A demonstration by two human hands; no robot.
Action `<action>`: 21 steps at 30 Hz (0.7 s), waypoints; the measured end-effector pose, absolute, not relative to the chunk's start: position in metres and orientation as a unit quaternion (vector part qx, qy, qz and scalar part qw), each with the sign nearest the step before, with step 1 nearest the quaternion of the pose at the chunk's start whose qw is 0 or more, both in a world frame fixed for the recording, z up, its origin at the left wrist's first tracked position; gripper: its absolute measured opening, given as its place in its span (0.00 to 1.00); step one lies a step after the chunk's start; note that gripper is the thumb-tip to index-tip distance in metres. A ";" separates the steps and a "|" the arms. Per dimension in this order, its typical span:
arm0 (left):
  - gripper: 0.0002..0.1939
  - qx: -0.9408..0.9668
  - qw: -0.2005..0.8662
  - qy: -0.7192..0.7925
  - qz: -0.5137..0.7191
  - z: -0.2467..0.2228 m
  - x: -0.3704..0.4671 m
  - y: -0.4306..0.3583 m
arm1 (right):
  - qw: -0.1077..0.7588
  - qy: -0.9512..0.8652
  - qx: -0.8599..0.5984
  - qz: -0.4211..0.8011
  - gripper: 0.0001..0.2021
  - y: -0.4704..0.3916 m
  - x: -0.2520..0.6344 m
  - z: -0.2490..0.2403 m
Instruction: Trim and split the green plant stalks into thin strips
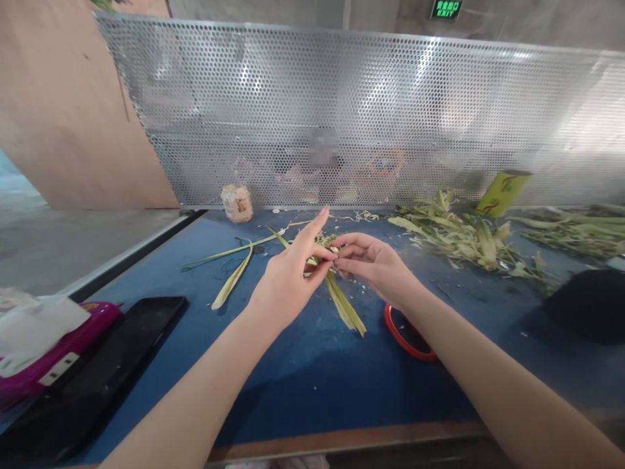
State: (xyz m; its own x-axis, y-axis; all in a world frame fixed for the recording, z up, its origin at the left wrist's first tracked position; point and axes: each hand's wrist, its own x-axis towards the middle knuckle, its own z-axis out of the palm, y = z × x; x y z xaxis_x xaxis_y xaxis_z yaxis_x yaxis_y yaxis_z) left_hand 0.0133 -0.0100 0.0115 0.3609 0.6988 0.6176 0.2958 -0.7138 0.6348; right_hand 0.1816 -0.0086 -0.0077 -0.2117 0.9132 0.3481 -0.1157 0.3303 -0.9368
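Note:
Over the middle of the blue table, my left hand (295, 270) pinches a bundle of green plant stalks (344, 303) between thumb and fingers, its index finger stretched upward. Long flat leaves hang from the bundle toward me, and a tangle of thin greenish bits shows behind the fingers. My right hand (368, 260) meets the left at the fingertips, its fingers closed in a pinch on the same bundle. What exactly lies between the right fingertips is too small to make out. A loose curled leaf (233, 280) lies left of my hands.
Behind the blue table (312, 384) stands a perforated metal screen (273, 85). A pile of dried leaves (459, 234) and a yellow-green box (502, 193) are at right. A red ring-shaped object (407, 339) lies under my right forearm. At left are a black tray (131, 352) and a magenta tissue box (100, 319).

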 end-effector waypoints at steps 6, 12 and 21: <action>0.37 0.799 0.223 0.316 0.461 0.012 0.013 -0.009 | 0.534 -0.652 -0.349 0.410 0.12 -0.014 0.181 -0.003; 0.37 0.784 0.259 0.313 0.469 0.012 0.013 -0.009 | 0.546 -0.700 -0.391 0.243 0.12 -0.017 0.177 -0.002; 0.43 0.708 0.404 0.281 0.506 0.012 0.014 -0.002 | 0.545 -0.718 -0.426 0.074 0.15 -0.017 0.177 -0.007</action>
State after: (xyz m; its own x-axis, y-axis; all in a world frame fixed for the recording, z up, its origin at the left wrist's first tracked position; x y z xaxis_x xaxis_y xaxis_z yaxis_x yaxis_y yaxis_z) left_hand 0.0138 -0.0018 0.0117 0.3290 0.8074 0.4897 -0.0112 -0.5152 0.8570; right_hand 0.1773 -0.0175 -0.0066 -0.0420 0.6929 0.7198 0.5317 0.6254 -0.5710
